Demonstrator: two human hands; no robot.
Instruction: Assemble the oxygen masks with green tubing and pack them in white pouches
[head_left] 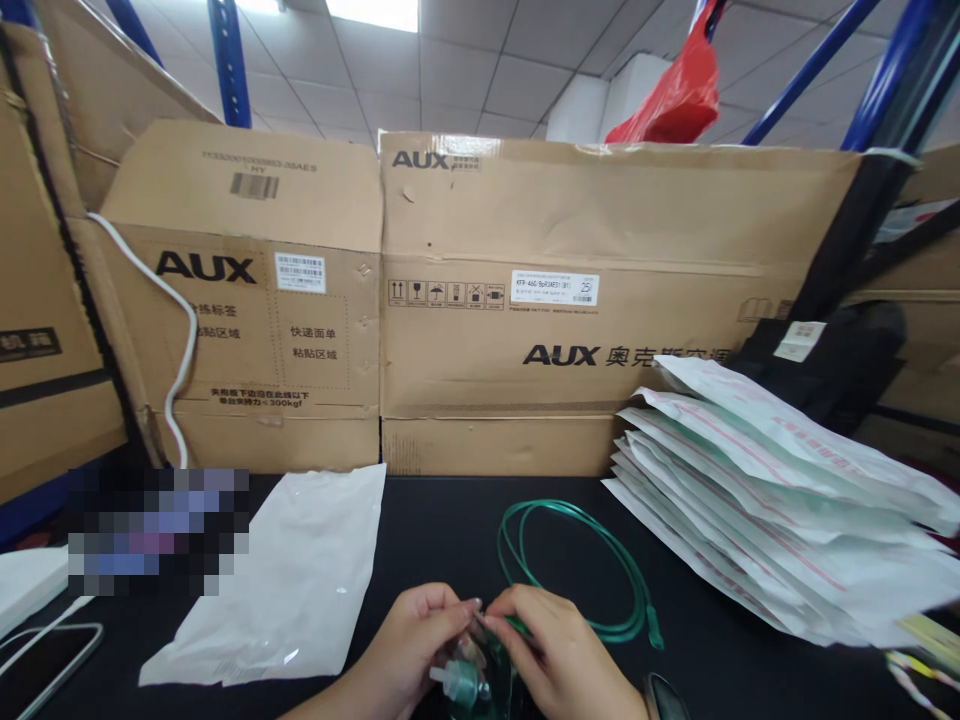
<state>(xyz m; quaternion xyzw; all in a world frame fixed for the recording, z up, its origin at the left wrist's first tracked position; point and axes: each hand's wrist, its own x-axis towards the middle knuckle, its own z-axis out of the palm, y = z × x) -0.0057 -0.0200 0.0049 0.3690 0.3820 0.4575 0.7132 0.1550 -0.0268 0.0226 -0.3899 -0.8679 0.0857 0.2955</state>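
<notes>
Near the front edge of the view, a clear green oxygen mask (471, 688) sits between my hands, its whitish connector pointing left. My left hand (416, 635) pinches the mask's upper part with thumb and forefinger. From the other side my right hand (562, 640) has its fingers closed at the same spot, fingertips almost touching those of the left. What exactly the fingertips grip is too small to make out, and the lower mask is cut off by the frame. Coiled green tubing (634, 560) lies on the black table just beyond my right hand, its end fitting at the right.
A white pouch (300, 570) lies flat at left. Stacked white packages (750, 520) with red print rise at right. AUX cardboard boxes (480, 230) wall off the back. A white cable (187, 340) hangs down toward a blurred patch; a phone (52, 665) lies front left.
</notes>
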